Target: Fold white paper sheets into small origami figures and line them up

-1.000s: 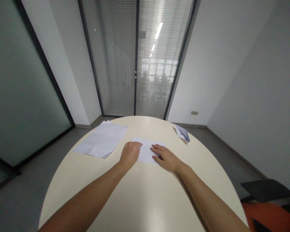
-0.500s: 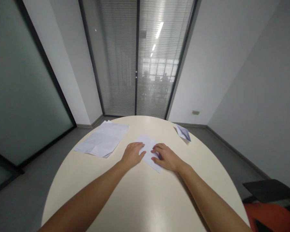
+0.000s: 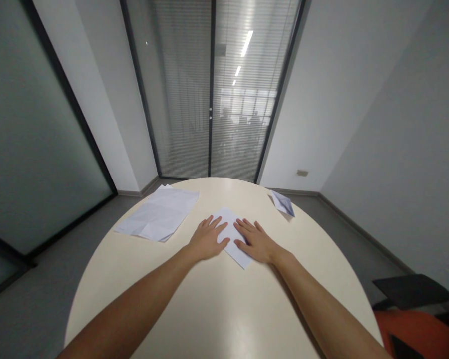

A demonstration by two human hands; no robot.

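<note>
A folded white sheet of paper (image 3: 230,234) lies slantwise on the round table (image 3: 209,309), between my hands. My left hand (image 3: 208,239) rests on its left edge, fingers spread and thumb pointing inward over the paper. On the opposite side, my right hand (image 3: 257,241) lies with its fingers spread on the right edge. Neither hand grips the sheet. Its near corner sticks out below my right thumb, and parts of both side edges are hidden under the fingers.
Several loose white sheets (image 3: 162,212) lie in a stack at the table's left. A folded paper piece (image 3: 283,203) stands partly raised near the far right edge. A chair with an orange seat (image 3: 419,331) is at the lower right. Glass panels with blinds (image 3: 183,124) are behind the table.
The fingers of both hands have gone from curled to spread and flatter on the paper. The sheets on the left and the folded piece on the right stay where they were.
</note>
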